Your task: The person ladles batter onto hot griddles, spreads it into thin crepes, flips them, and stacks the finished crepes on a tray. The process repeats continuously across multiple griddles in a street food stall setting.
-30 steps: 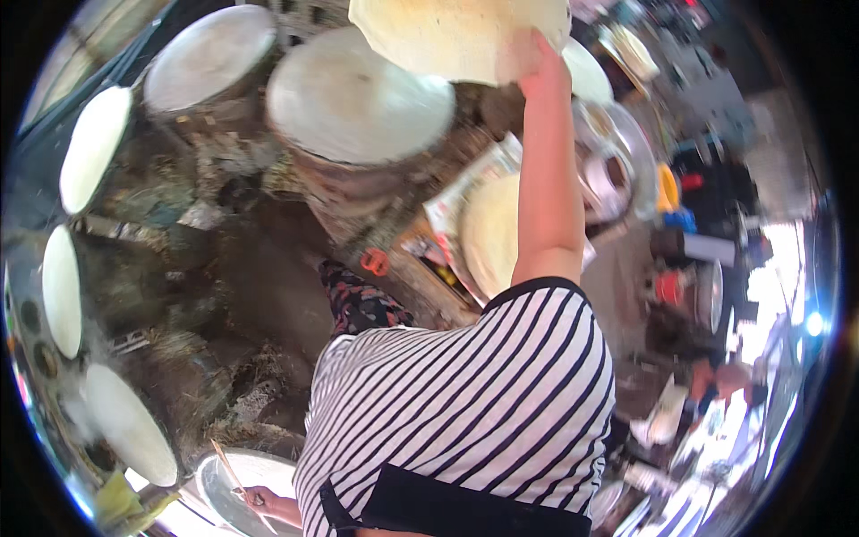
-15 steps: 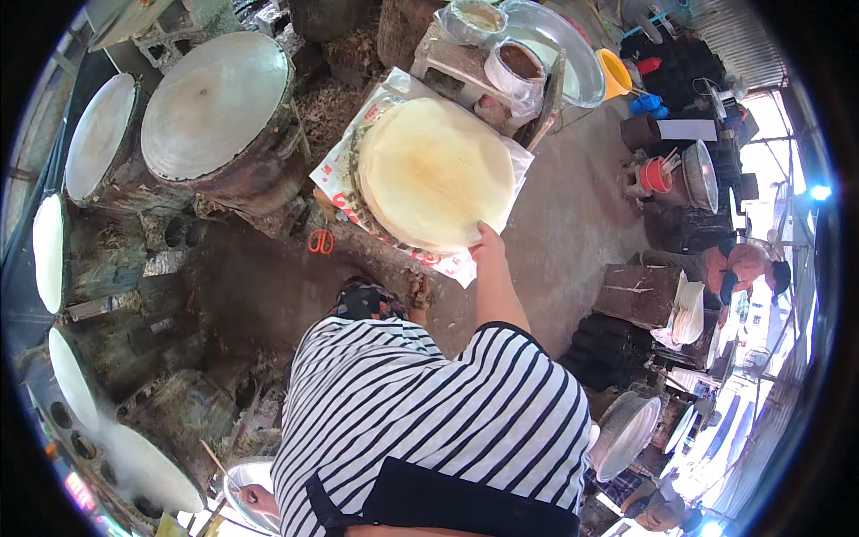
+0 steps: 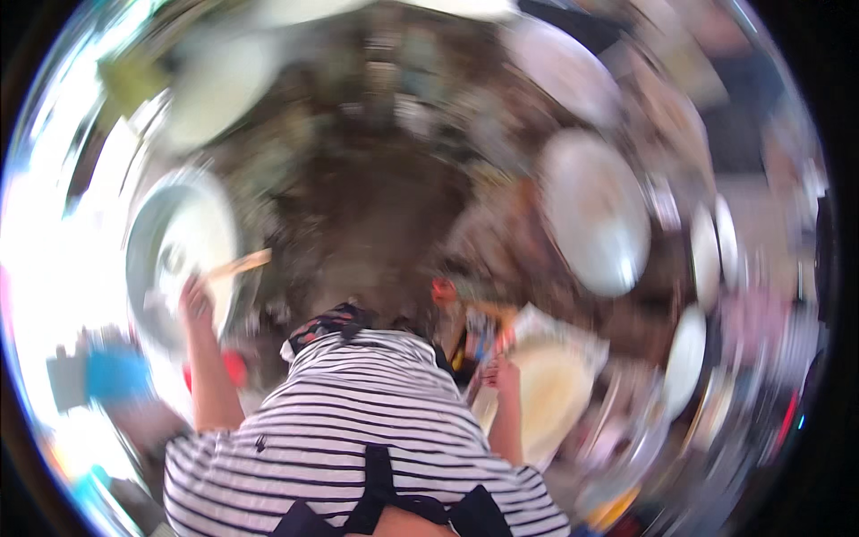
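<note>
My left hand (image 3: 197, 302) is closed around a flat wooden stick (image 3: 240, 264) that points right over the basin's rim. Below it stands a large round basin (image 3: 226, 201) of whitish batter, with a small rounded thing inside that is too smeared to name. My right hand (image 3: 501, 371) is at the left edge of a stack of thin round pancakes (image 3: 550, 380), lying on a printed white sheet (image 3: 586, 345). Motion blurs its fingers, so whether it touches the stack or holds anything is unclear.
Round pale griddles stand on the right (image 3: 597, 215) and at the far right (image 3: 564, 72); another pale disc (image 3: 219, 89) is at the far left. Red scissors (image 3: 443, 291) lie left of the stack. A red container (image 3: 231, 367) sits beside the basin, near a blue object (image 3: 116, 374).
My view has swung left, so the stack now appears at lower right and the basin at left. My left hand with the stick has come fully into view. My right hand has left the pancakes' near edge.
</note>
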Action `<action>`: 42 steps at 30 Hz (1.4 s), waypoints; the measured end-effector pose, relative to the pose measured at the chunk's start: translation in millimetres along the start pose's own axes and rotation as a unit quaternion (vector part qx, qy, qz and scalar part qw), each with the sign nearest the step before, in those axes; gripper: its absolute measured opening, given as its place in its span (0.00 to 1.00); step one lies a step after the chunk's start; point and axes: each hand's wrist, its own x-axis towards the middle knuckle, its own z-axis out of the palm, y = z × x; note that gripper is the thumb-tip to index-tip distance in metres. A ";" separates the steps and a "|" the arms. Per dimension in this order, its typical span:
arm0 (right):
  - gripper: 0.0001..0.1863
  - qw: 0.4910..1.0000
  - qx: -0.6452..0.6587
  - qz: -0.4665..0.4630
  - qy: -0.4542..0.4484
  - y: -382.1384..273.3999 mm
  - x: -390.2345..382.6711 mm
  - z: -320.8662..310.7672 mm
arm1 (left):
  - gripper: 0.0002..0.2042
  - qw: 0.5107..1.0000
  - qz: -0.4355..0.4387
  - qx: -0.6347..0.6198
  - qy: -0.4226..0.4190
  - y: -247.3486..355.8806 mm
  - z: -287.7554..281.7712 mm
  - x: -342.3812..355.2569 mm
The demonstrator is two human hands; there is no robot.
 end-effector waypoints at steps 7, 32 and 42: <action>0.18 0.789 -0.304 -0.221 -0.486 -232.9 -72.8 394.2 | 0.14 0.988 -0.126 -0.059 0.069 -14.7 40.2 -57.7; 0.09 0.171 -0.737 -0.613 -0.226 -335.8 -158.0 683.1 | 0.09 0.949 -0.182 0.108 0.234 -63.4 2.4 97.1; 0.07 0.183 -0.690 -0.640 -0.282 -361.6 -146.6 638.9 | 0.09 0.952 -0.189 -0.229 0.075 -3.7 44.6 70.1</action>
